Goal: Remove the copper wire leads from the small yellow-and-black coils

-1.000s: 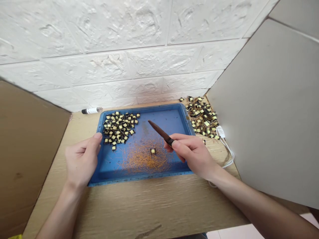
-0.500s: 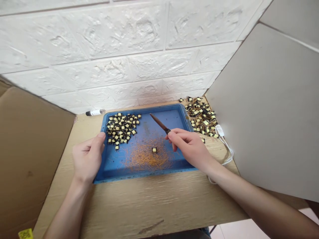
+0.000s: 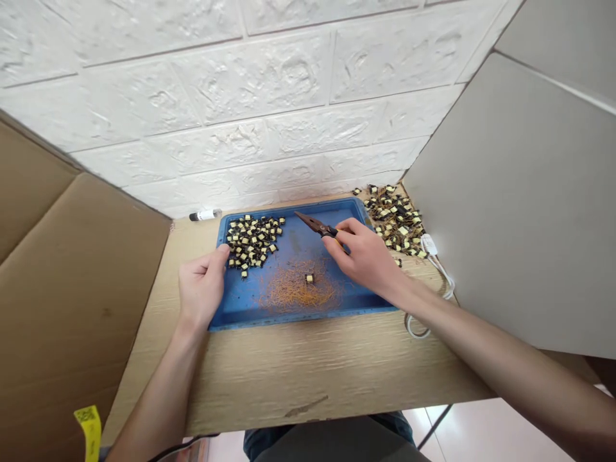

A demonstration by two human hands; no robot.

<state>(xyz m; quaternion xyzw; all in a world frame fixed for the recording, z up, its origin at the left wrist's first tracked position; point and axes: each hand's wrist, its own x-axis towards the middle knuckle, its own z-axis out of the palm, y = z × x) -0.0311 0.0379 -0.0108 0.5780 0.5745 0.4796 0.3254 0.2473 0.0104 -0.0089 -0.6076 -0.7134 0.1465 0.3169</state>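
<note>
My right hand [image 3: 363,255] is closed around a pair of long-nose pliers [image 3: 315,223], their brown jaws pointing up and left above the blue tray [image 3: 304,317]. At the tray's left rim, my left hand [image 3: 205,282] grips the edge, with its thumb on top and its other fingers partly hidden. One small black component with a yellow top [image 3: 309,278] lies on a heap of orange-brown wire clippings [image 3: 298,296] in the tray. A pile of similar components [image 3: 253,239] fills the tray's back left corner, near my left thumb.
Right of the tray lies another pile of components [image 3: 397,218] with long wires. A white cable [image 3: 445,273] runs beside it. A small black-capped bottle [image 3: 205,215] lies behind the tray. Cardboard [image 3: 86,276] stands left, a white brick-pattern wall [image 3: 255,128] behind, a grey panel [image 3: 520,192] right.
The view has shifted, so the tray appears further right. The pliers have turned in my right hand, and both jaw and pivot now show. My left hand stays on the rim.
</note>
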